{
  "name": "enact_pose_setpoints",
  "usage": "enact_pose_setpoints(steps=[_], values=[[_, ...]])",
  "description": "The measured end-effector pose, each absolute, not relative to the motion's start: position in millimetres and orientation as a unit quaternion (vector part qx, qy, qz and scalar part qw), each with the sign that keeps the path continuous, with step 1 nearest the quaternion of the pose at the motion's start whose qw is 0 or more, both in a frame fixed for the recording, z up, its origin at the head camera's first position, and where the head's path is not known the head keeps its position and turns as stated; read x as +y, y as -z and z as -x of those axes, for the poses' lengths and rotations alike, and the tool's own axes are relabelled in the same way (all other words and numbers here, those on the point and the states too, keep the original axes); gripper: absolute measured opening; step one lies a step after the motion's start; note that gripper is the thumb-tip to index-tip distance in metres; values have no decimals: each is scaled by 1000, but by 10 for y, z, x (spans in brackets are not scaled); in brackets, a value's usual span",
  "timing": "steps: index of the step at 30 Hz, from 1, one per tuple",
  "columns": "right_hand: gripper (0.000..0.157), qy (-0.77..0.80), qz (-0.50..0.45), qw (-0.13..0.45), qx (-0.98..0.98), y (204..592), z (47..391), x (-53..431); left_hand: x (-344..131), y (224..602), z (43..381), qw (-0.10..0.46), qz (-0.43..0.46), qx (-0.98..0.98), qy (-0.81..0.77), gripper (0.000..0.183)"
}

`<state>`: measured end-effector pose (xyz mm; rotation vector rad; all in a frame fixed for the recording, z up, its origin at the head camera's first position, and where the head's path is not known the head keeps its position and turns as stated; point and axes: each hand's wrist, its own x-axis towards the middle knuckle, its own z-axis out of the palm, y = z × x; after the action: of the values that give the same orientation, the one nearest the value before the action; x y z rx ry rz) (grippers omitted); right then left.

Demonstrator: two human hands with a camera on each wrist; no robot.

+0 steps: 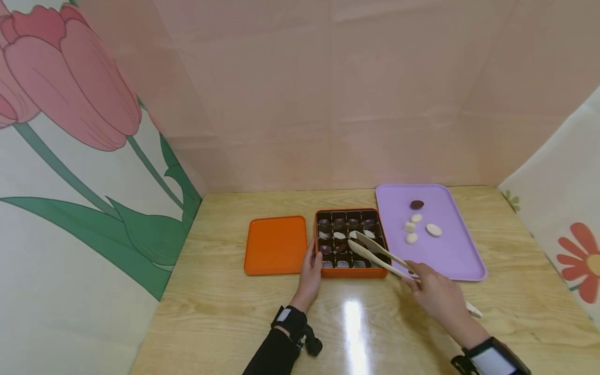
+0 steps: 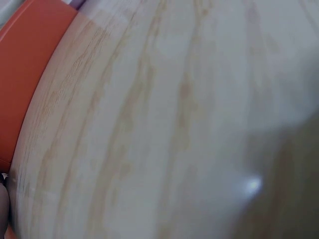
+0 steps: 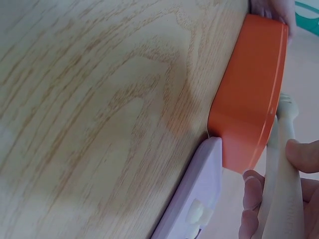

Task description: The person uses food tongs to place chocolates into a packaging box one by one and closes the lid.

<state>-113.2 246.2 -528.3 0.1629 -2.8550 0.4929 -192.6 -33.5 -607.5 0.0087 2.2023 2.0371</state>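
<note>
An orange box (image 1: pixel 353 273) with a dark divided insert stands on the table. Dark brown and white oval pieces fill its back rows, and the front row shows shiny compartment bottoms. My left hand (image 1: pixel 309 271) holds the box by its left side, thumb at the front left corner. In my right hand (image 1: pixel 438 296) I grip cream tongs (image 1: pixel 391 265), which slant over the box's right side. Their tips are down among the compartments near a white piece (image 1: pixel 353 234); whether they pinch it I cannot tell. The right wrist view shows the thumb and fingers around the tong arms.
A purple tray (image 1: pixel 461 255) stands right of the box, with several white pieces (image 1: pixel 434 229) and one dark brown piece (image 1: pixel 416 204). An orange lid (image 1: pixel 275 246) lies flat to the box's left. Behind the wooden table (image 1: pixel 225 312) hangs a pink cloth (image 1: pixel 328 104).
</note>
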Motion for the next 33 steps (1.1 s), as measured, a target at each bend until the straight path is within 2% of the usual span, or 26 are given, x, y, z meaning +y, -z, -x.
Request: enact_pose_setpoints(steps=[21, 33], values=[[43, -169, -54, 131, -975, 5264, 1139, 2487, -335, 6081, 1925, 69, -17, 721, -689, 58], [47, -164, -63, 156, -972, 5230, 1188, 2580, -334, 6085, 1929, 68, -16, 724, -686, 59]])
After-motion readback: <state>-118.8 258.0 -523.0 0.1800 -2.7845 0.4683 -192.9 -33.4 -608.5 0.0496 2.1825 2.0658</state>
